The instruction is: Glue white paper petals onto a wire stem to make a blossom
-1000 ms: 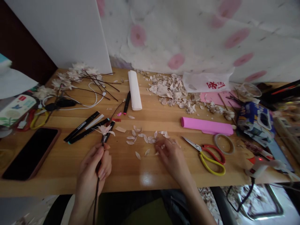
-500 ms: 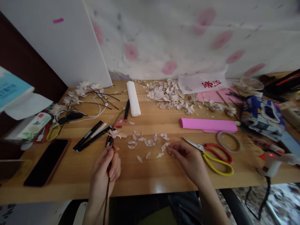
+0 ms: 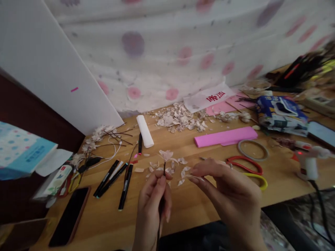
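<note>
Two bare hands at work over one flower. Item: a pale pink petalled blossom (image 3: 166,155) on a thin dark stem (image 3: 164,169), standing upright above the counter and pinched by the fingers (image 3: 162,181) of the left hand (image 3: 153,209). Item: the right hand (image 3: 227,195), just beside the blossom, its fingers (image 3: 206,168) pressed together on a slim pale petal (image 3: 195,178). Item: loose pale petals (image 3: 181,161), scattered on the wooden counter (image 3: 104,218) below both hands. Around them: three black markers (image 3: 125,186), a white paper roll (image 3: 144,131), a heap of pale petal scraps (image 3: 179,118), a flat pink foam strip (image 3: 225,136), a grey tape ring (image 3: 252,150), red-and-yellow-handled scissors (image 3: 246,165), a white hot glue gun (image 3: 309,164) and a black smartphone (image 3: 69,216).
</note>
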Demonstrator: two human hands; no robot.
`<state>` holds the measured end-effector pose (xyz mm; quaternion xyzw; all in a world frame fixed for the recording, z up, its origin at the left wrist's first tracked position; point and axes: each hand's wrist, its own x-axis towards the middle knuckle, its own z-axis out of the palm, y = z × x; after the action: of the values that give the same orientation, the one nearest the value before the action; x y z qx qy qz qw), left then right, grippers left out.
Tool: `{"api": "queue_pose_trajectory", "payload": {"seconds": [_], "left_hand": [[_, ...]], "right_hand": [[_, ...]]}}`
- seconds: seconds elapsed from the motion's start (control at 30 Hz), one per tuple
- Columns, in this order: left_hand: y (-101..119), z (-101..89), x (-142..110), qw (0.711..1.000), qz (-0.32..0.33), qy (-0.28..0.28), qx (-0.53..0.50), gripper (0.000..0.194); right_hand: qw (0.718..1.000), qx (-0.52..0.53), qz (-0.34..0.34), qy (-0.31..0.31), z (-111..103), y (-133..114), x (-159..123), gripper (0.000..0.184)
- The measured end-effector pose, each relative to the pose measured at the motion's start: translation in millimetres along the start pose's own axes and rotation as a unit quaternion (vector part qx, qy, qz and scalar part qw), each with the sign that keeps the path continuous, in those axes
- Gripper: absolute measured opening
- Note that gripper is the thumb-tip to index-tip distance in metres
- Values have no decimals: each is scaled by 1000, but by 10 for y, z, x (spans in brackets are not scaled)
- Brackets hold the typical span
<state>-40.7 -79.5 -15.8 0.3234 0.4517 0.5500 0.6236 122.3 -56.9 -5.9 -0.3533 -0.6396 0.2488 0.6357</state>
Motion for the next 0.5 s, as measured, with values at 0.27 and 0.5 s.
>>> {"api": "queue_pose_trajectory", "payload": {"seconds": [0.27, 0.5], "left_hand": [[-24, 201, -82, 999, -28, -44, 6, 27], [-61, 307, -132, 997, -46, -70, -1, 30]], "right_hand": [[987, -139, -45, 70, -61, 4, -48, 20], [973, -205, -71, 83, -45, 23, -29, 16]]}}
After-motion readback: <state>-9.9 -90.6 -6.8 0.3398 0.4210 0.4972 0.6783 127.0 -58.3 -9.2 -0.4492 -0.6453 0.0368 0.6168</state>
